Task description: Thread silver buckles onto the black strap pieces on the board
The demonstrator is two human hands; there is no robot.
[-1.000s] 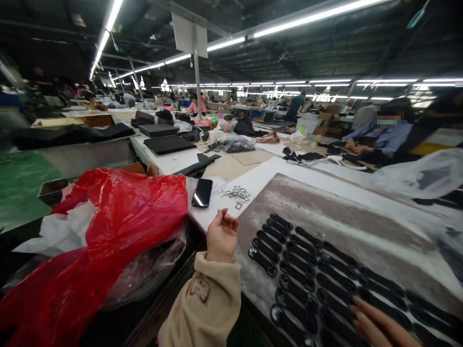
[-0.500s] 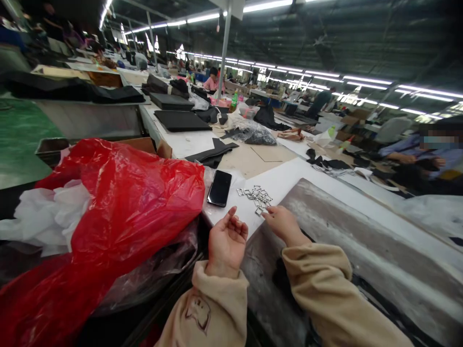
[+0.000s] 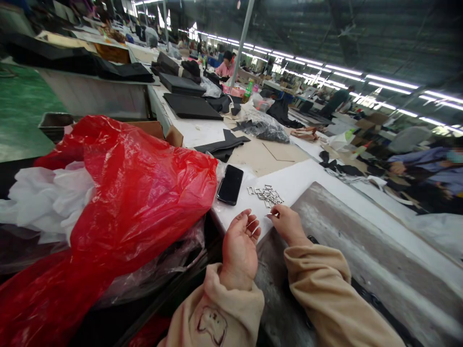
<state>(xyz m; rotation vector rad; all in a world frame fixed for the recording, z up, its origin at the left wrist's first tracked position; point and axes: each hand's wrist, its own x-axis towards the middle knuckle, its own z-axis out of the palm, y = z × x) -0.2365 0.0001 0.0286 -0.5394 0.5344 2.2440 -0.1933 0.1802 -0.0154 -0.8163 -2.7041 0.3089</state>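
My right hand [image 3: 288, 224] pinches a small metal piece between thumb and fingertips at the near edge of the pile, apparently one of the rectangular metal rings [image 3: 269, 195]. Several of these silvery rings lie loosely heaped on the white tabletop [image 3: 249, 212]. My left hand [image 3: 241, 246] is turned palm up just left of the right one, its fingers loosely curled and apart, and I see nothing held in it. Beyond the left hand a black phone [image 3: 230, 184] lies flat, left of the rings.
A crumpled red plastic bag [image 3: 144, 178] with white material [image 3: 47, 197] bulges on the left. A worn grey-brown board [image 3: 347, 231] lies on the right. Black sheets [image 3: 193, 106] and cut black pieces [image 3: 224, 147] lie farther back. A co-worker [image 3: 427, 164] sits at far right.
My right hand has drawn a ring away from the near edge of the pile toward my left hand. The left hand stays palm up. The whole view has shifted slightly.
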